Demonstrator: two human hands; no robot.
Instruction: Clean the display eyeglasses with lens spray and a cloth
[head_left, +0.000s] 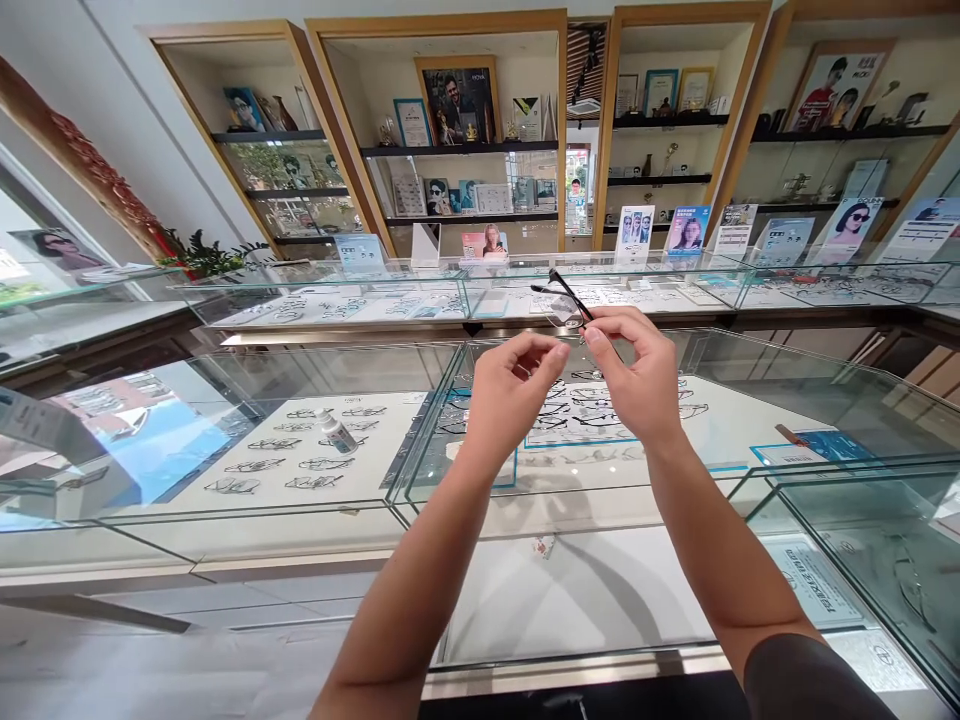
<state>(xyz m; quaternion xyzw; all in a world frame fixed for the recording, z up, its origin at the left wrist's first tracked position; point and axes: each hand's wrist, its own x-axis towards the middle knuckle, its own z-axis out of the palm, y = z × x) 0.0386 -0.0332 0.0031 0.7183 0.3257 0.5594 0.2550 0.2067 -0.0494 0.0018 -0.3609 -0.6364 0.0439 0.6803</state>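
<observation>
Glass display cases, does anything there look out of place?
Two things, perhaps: a small white bottle amid rows of thin-framed eyeglasses at left, and a small white-and-red scrap lying alone near front centre. Neither is eyewear.

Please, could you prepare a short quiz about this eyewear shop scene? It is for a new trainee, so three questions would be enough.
1. True or false: in the picture, the white bottle is to the left of the left hand.

2. Which hand grips a temple of the raised eyeglasses?
A) The left hand
B) The right hand
C) Neither hand

3. Fill in the missing word: the gripped temple is ____ in colour.

Key: 1. True; 2. B; 3. black
</observation>
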